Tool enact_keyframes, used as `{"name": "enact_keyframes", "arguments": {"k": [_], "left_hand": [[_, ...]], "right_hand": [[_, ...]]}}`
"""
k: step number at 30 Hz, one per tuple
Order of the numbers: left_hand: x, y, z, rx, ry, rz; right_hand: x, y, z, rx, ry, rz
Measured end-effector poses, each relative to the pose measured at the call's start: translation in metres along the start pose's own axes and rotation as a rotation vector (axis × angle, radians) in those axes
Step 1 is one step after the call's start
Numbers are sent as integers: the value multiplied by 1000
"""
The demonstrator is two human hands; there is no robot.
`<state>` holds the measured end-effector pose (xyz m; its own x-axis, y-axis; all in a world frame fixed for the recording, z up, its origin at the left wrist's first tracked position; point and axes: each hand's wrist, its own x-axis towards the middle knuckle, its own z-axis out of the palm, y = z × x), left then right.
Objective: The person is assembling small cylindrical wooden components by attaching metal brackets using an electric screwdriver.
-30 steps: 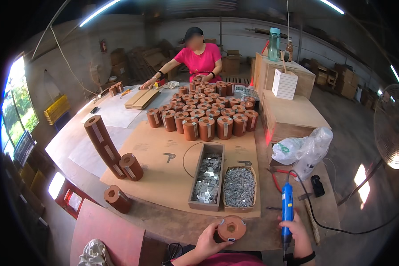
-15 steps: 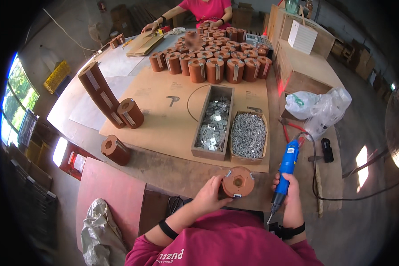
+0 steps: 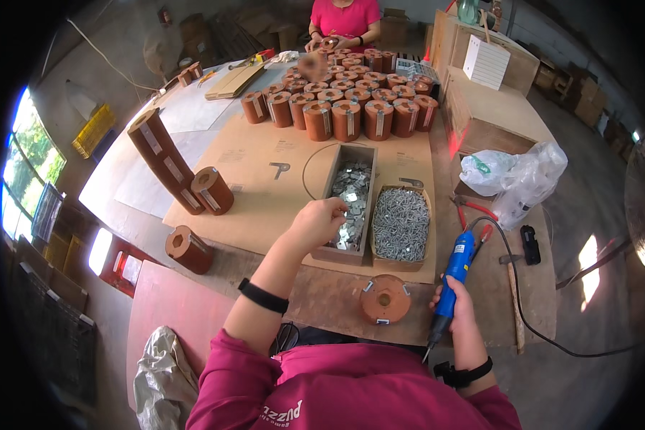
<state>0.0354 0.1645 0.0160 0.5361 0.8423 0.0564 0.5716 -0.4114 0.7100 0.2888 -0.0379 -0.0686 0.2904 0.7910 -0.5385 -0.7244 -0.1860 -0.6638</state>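
Note:
My left hand (image 3: 318, 225) reaches over the left wall of a long wooden bin (image 3: 327, 254) of small flat metal plates (image 3: 350, 231). Its thumb and fingertips are pinched together; what lies between them is too small to make out. My right hand (image 3: 456, 304) is wrapped round a blue corded electric screwdriver (image 3: 460, 259), its bit tilted down toward me. Between my hands, at the table's near edge, a brown cylinder (image 3: 380, 307) stands with its holed end up. Small metal clips show on its upper rim.
A box of screws (image 3: 402, 228) stands beside the bin. Red-handled pliers (image 3: 480, 208), a hammer (image 3: 514, 287) and plastic bags (image 3: 516, 179) lie right. Brown cylinders (image 3: 318, 122) crowd the far side, where a person in pink (image 3: 345, 21) handles one. A cylinder row (image 3: 166, 159) lies left.
My left hand has let go of the brown cylinder and moved up to the plate bin. The cylinder now sits turned differently. Across the table, the other person's hands have come together.

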Motion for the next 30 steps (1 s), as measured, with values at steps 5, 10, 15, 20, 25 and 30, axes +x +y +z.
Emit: {"name": "enact_keyframes", "arguments": {"k": [5, 10, 15, 20, 25, 30], "left_hand": [[30, -6, 21, 491, -12, 16], [32, -9, 28, 709, -12, 27], [29, -19, 33, 686, 75, 102], [28, -25, 37, 644, 201, 235], [33, -32, 35, 719, 238, 380], [25, -16, 25, 513, 473, 470]], "right_hand": [[-2, 2, 0, -24, -13, -31], [-4, 0, 0, -14, -23, -34], [-2, 1, -3, -38, -12, -48], [-2, 2, -3, -27, -2, -60], [-1, 1, -3, -20, -10, -49], [-2, 0, -3, -5, -17, -47]]}}
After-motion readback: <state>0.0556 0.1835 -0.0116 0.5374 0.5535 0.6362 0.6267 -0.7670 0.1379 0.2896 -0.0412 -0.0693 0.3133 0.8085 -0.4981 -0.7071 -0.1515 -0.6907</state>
